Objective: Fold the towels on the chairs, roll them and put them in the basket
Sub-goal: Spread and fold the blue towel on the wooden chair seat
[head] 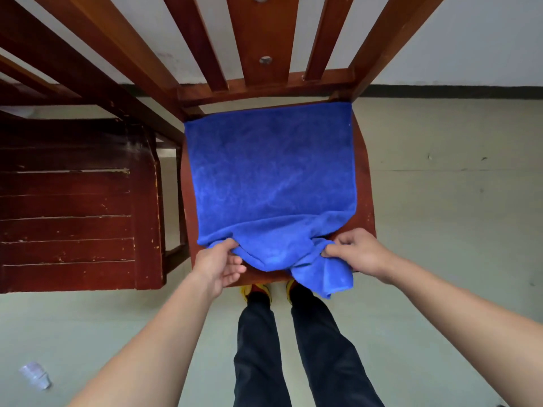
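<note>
A blue towel (271,177) lies spread over the seat of a reddish wooden chair (363,183), reaching the slatted back. Its near edge is bunched at the seat's front, and one corner hangs over the front at the right. My left hand (219,264) pinches the near left part of the bunched edge. My right hand (357,252) grips the near right part, just above the hanging corner. No basket is in view.
A second, darker wooden chair (73,201) stands close on the left, its seat worn and scratched. My legs and shoes (296,342) are right at the chair's front. A crumpled clear plastic piece (35,374) lies on the pale floor at lower left. A wall runs behind.
</note>
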A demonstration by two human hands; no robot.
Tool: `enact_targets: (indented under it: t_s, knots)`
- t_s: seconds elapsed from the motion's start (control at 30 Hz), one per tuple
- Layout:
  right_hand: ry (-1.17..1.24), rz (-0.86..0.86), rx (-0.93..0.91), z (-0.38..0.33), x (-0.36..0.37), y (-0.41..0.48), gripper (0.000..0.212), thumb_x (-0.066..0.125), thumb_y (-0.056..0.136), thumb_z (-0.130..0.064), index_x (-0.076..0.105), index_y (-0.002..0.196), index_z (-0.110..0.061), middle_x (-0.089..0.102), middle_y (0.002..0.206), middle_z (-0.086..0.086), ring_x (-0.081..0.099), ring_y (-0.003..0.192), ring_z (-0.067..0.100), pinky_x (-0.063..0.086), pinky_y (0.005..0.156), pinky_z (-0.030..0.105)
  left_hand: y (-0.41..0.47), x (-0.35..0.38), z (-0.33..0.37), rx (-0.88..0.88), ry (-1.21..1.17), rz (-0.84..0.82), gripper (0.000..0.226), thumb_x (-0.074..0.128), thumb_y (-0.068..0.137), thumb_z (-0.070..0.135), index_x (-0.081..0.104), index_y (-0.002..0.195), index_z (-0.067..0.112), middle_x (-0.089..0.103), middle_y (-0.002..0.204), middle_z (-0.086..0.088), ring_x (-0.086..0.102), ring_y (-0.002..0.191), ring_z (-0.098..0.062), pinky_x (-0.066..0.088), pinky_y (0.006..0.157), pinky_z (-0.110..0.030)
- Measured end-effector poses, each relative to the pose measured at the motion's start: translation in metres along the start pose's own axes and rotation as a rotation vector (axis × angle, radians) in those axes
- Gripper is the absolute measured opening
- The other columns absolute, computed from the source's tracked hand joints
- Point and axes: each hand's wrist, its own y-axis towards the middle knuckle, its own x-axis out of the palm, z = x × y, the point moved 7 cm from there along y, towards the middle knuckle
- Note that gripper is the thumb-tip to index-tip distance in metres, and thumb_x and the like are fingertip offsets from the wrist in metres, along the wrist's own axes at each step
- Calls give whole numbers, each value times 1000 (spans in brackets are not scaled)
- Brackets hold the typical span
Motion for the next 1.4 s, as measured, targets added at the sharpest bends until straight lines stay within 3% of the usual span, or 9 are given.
enact_targets:
  t_s: [0.17, 0.3, 0.43, 0.57, 0.73, 0.97, 1.2, 1.33, 1.4]
  knots:
    - [331, 146, 19, -56, -38, 12, 22, 64, 84, -33, 64, 72, -14, 59, 48, 0, 56, 39, 13, 34, 40, 18, -13, -2, 79, 161, -136, -43, 19, 54, 93, 29, 54, 83, 13, 64, 55, -2, 61, 39, -11, 45, 38, -16]
    - [396, 266, 51, -72, -56, 34, 22, 57, 91, -41, 57, 85, -20, 63, 78, 3, 65, 59, 21, 37, 48, 22, -16, -7, 114, 307, -134, 73, 10, 54, 94, 24, 53, 86, 18, 63, 79, -8, 61, 57, -17, 45, 45, -22]
    - [185, 567, -120, -67, -81, 39, 18, 65, 87, -33, 61, 93, -17, 63, 89, 6, 60, 79, 24, 49, 73, 37, -21, 8, 117, 651, 298, 278, 7, 65, 81, 15, 59, 79, 19, 65, 79, -7, 63, 66, -24, 51, 63, -30]
    - [145, 527, -207, -64, -76, 43, 53, 79, 75, -33, 57, 121, -17, 65, 104, -1, 62, 91, 15, 49, 84, 32, -23, 58, 102, 901, 711, 158, 41, 73, 76, 28, 60, 114, 23, 59, 104, -2, 58, 93, -22, 49, 82, -36]
    - [363, 517, -9, -51, -82, 58, 9, 71, 79, -10, 67, 86, -15, 65, 87, 6, 60, 77, 21, 50, 64, 32, -15, 52, 110, 854, 658, 266, 5, 64, 83, 24, 66, 79, 20, 66, 79, -3, 63, 88, -27, 49, 73, -33]
    - [304, 762, -21, -30, -116, 28, 21, 55, 79, -20, 53, 59, -14, 49, 61, 1, 44, 64, 20, 37, 61, 32, -18, -14, 135, 700, 487, 549, 7, 61, 80, 22, 57, 79, 16, 64, 89, -6, 61, 91, -32, 43, 72, -31]
    - [102, 549, 6, 3, -97, 35, 10, 65, 74, -13, 64, 74, -23, 64, 67, 2, 56, 64, 23, 52, 71, 41, -42, 60, 164, 1134, 723, 345, 49, 62, 82, 25, 50, 128, 16, 54, 126, -8, 47, 117, -30, 42, 94, -42]
    - [65, 475, -48, 7, -92, 42, 16, 69, 72, -8, 66, 76, -23, 64, 66, -1, 56, 63, 20, 52, 70, 40, -12, 96, 184, 812, 593, 165, 71, 74, 77, 37, 43, 137, 18, 57, 127, -8, 53, 116, -28, 43, 91, -33]
    - [55, 466, -82, 4, -93, 41, 19, 67, 73, -4, 65, 72, -23, 60, 61, -6, 52, 60, 17, 47, 65, 34, -3, 99, 185, 663, 611, 148, 45, 78, 73, 30, 60, 111, 16, 63, 107, -6, 59, 102, -28, 47, 78, -32]
